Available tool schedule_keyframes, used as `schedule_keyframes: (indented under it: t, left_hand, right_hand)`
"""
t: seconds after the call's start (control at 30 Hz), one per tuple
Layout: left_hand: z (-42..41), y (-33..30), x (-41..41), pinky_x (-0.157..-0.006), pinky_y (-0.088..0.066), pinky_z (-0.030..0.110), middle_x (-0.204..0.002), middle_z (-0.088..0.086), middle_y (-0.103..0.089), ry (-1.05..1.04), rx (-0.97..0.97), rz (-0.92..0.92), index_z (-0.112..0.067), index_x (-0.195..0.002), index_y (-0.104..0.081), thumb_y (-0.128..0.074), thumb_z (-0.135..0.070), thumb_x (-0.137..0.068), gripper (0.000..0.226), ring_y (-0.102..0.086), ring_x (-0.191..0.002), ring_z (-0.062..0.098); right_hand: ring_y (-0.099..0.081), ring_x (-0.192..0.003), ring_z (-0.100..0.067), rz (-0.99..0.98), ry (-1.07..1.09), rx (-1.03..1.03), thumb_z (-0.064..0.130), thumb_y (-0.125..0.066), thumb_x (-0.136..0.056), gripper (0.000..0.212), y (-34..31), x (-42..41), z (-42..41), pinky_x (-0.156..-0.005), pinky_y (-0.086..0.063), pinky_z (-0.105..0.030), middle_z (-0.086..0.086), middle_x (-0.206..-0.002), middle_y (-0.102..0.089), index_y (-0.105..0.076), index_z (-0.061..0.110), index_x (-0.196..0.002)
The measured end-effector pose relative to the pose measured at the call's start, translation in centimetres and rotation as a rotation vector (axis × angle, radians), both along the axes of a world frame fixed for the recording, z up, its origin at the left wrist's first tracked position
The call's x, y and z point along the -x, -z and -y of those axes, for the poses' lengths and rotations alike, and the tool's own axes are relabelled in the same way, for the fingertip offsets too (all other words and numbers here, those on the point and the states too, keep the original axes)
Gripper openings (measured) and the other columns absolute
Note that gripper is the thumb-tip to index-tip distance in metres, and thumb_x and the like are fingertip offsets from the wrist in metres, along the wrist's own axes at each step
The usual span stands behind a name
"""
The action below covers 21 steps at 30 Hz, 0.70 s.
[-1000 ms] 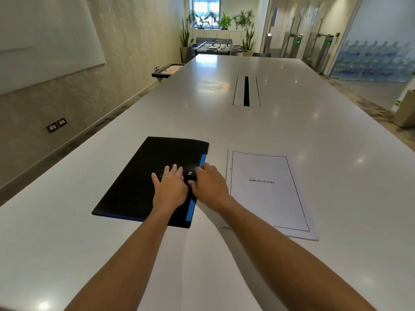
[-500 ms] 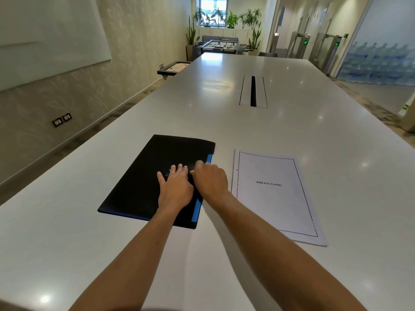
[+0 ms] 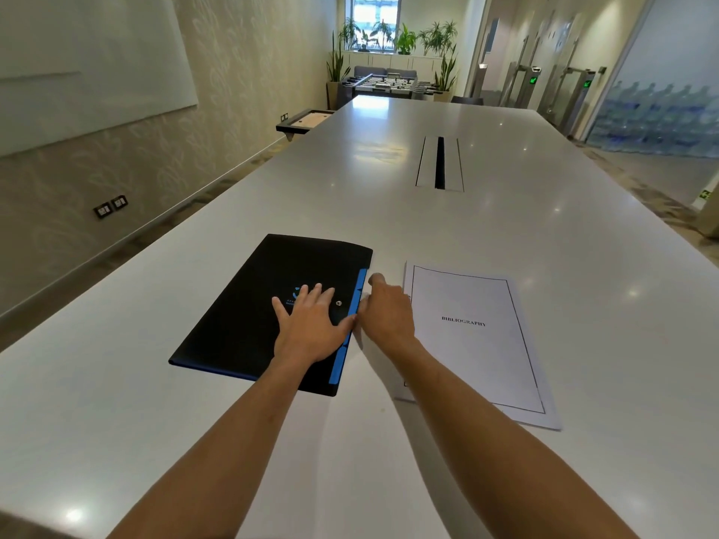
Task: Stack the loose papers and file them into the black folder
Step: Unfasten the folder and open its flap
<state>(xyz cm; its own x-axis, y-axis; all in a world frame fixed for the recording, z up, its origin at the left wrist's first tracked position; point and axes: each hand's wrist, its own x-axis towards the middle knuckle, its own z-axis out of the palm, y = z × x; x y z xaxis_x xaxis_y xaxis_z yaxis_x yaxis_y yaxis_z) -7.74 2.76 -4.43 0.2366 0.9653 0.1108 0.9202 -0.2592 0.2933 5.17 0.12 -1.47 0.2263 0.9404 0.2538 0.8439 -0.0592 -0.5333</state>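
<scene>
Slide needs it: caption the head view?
Left hand flat on closed black folder, right hand at its edge, papers beside.

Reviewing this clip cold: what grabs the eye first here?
The black folder lies closed on the white table, the left hand flat on its cover. The right hand is at its blue edge, with the stacked papers, headed BIBLIOGRAPHY, beside it.

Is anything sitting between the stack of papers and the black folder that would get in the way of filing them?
Only the right hand lies between the papers and the black folder, at the folder's blue edge. The strip of table between them holds no other object. The folder is shut, with the left hand flat on its cover.
</scene>
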Motion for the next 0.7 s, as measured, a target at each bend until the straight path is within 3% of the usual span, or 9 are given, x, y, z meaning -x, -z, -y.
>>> schedule_keyframes:
  t: [0.17,0.33,0.4,0.47,0.53,0.6,0.7]
  left_hand:
    - [0.3,-0.5,-0.2,-0.112,0.004,0.063,-0.159,0.002,-0.023,0.033,0.024,0.019,-0.029,-0.146,-0.033,-0.042,-0.067,-0.087,0.070,-0.009,-0.148,0.022]
    - [0.5,-0.9,-0.3,-0.112,0.001,0.065,-0.158,0.002,-0.025,0.042,0.037,0.036,-0.031,-0.144,-0.036,-0.047,-0.055,-0.090,0.060,-0.012,-0.148,0.024]
    - [0.7,-1.5,-0.4,-0.111,-0.006,0.066,-0.155,0.001,-0.031,0.062,0.017,0.057,-0.029,-0.141,-0.039,-0.053,-0.045,-0.090,0.055,-0.021,-0.145,0.024]
    - [1.0,-2.5,-0.7,-0.111,-0.023,0.063,-0.148,0.001,-0.040,0.105,-0.011,0.088,-0.025,-0.136,-0.044,-0.060,-0.034,-0.088,0.052,-0.038,-0.136,0.023]
    - [1.4,-3.8,-1.2,-0.102,-0.044,0.049,-0.136,0.002,-0.051,0.158,-0.042,0.087,-0.020,-0.132,-0.048,-0.061,-0.024,-0.088,0.046,-0.054,-0.119,0.020]
    - [1.5,-5.1,-1.8,-0.092,-0.050,0.039,-0.126,0.004,-0.056,0.193,-0.092,0.041,-0.016,-0.127,-0.051,-0.059,-0.017,-0.089,0.039,-0.059,-0.106,0.020]
    - [1.3,-7.1,-2.4,-0.087,-0.052,0.038,-0.121,0.008,-0.056,0.203,-0.202,-0.125,-0.012,-0.124,-0.051,-0.062,-0.013,-0.088,0.037,-0.059,-0.103,0.024]
  right_hand:
    - [-0.068,-0.081,-0.021,-0.177,0.051,-0.046,0.009,-0.058,-0.091,0.036,0.2,-0.2,0.4,-0.073,-0.053,-0.024,-0.013,-0.096,-0.069,-0.052,0.007,-0.127]
    - [-0.068,-0.091,-0.023,-0.220,0.052,-0.052,0.006,-0.056,-0.092,0.032,0.1,-0.2,0.8,-0.076,-0.049,-0.021,-0.015,-0.106,-0.068,-0.053,0.006,-0.124]
    - [-0.067,-0.090,-0.021,-0.240,0.060,-0.054,0.005,-0.055,-0.093,0.029,0.0,-0.3,1.0,-0.074,-0.046,-0.017,-0.015,-0.105,-0.068,-0.054,0.005,-0.122]
    - [-0.067,-0.089,-0.021,-0.264,0.077,-0.060,0.004,-0.054,-0.093,0.028,-0.1,-0.2,1.3,-0.074,-0.045,-0.016,-0.015,-0.104,-0.068,-0.055,0.004,-0.121]
    - [-0.064,-0.083,-0.019,-0.285,0.084,-0.062,0.003,-0.053,-0.093,0.026,-0.2,0.0,1.6,-0.072,-0.045,-0.015,-0.013,-0.101,-0.067,-0.056,0.004,-0.119]
    - [-0.060,-0.076,-0.015,-0.306,0.077,-0.072,0.002,-0.052,-0.093,0.023,-0.3,0.2,1.9,-0.066,-0.042,-0.011,-0.009,-0.092,-0.065,-0.057,0.003,-0.115]
    - [-0.057,-0.065,-0.009,-0.336,0.079,-0.083,-0.002,-0.050,-0.091,0.020,-0.8,0.1,2.1,-0.050,-0.036,-0.007,-0.002,-0.080,-0.058,-0.058,0.000,-0.109]
